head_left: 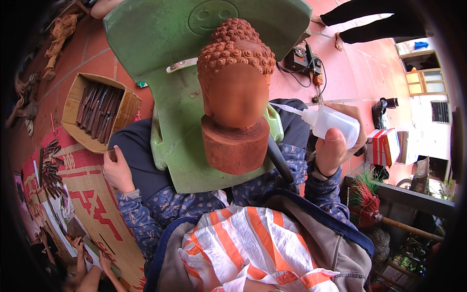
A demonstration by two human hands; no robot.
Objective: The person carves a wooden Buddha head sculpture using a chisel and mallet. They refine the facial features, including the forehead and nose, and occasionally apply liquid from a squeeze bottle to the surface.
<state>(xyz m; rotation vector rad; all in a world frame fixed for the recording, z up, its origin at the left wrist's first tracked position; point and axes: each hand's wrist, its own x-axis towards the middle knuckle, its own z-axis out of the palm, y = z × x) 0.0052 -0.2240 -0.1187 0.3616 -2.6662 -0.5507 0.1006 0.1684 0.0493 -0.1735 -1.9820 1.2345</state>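
A reddish-brown carved wooden Buddha head (236, 46) with tight curls stands upright on its block-like base, on a green plastic chair (182, 121) in front of me. My right hand (335, 146) is wrapped round a translucent white squeeze bottle (335, 125). The bottle's thin nozzle points left, close to the side of the carved head. Lower left, beside my dark-clothed leg, my left hand (118, 171) is closed on a short brown handle-like piece (113, 155). Most of that piece is hidden by the fingers.
Left of the chair, a cardboard box (131, 107) holds several dark-handled tools; more tools (51, 165) lie on a red-patterned mat (97, 204). An electrical device with cables (299, 61) sits on the tiles behind the chair. Other people's hands (78, 246) work at lower left; another person's legs (369, 22) stand at upper right.
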